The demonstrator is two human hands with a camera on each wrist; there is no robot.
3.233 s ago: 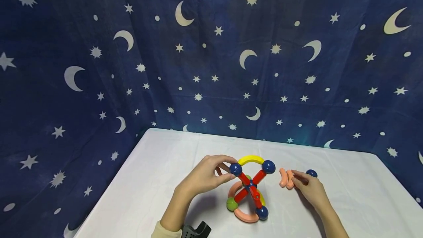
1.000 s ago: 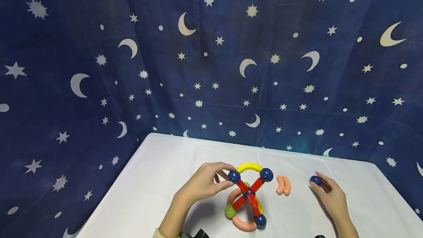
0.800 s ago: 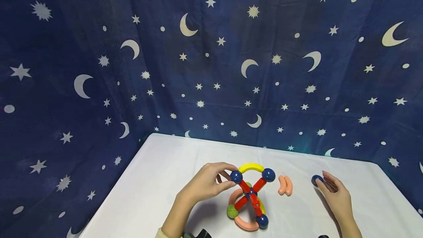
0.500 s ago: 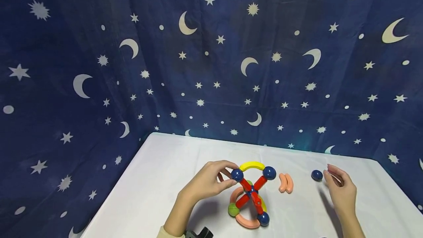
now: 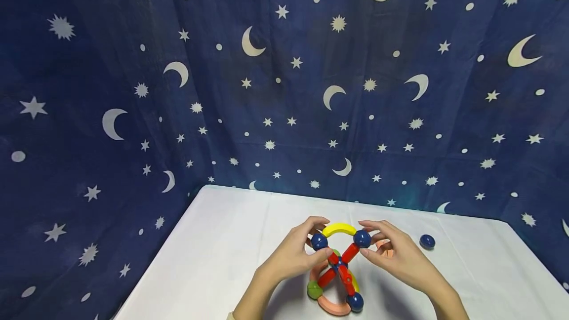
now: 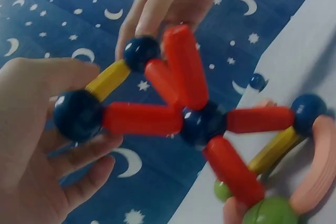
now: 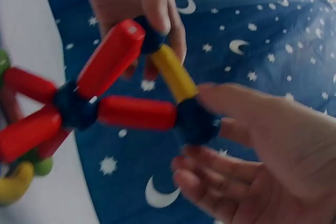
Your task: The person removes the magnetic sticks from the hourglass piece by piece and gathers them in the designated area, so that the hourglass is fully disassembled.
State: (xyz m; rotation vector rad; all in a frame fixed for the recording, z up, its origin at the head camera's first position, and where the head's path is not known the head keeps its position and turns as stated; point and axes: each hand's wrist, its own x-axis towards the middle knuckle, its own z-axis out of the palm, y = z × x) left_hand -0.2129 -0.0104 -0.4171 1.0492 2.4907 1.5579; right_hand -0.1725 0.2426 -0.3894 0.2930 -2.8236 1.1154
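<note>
A magnetic ball-and-rod model stands on the white table; straight red rods [image 7: 137, 112] meet at a central blue ball [image 6: 203, 124]. Its lower ring joins a green ball [image 5: 314, 290], a blue ball [image 5: 355, 302] and curved salmon [image 5: 333, 307] and yellow rods. Across the top, a curved yellow rod [image 5: 339, 228] links two blue balls. My left hand [image 5: 295, 251] holds the upper left blue ball [image 5: 319, 241] between thumb and fingers. The upper right blue ball [image 5: 362, 238] is pinched by my right hand [image 5: 400, 256].
A loose blue ball [image 5: 427, 241] lies on the table [image 5: 222, 241] to the right of my right hand. Loose salmon curved rods [image 5: 384, 248] are mostly hidden behind that hand. A dark blue curtain [image 5: 284, 88] with moons and stars hangs behind the table.
My right hand drew loose salmon rods aside, then pinched the loose blue ball and let it go. It has since moved left to the model's upper right ball. My left hand has kept its hold.
</note>
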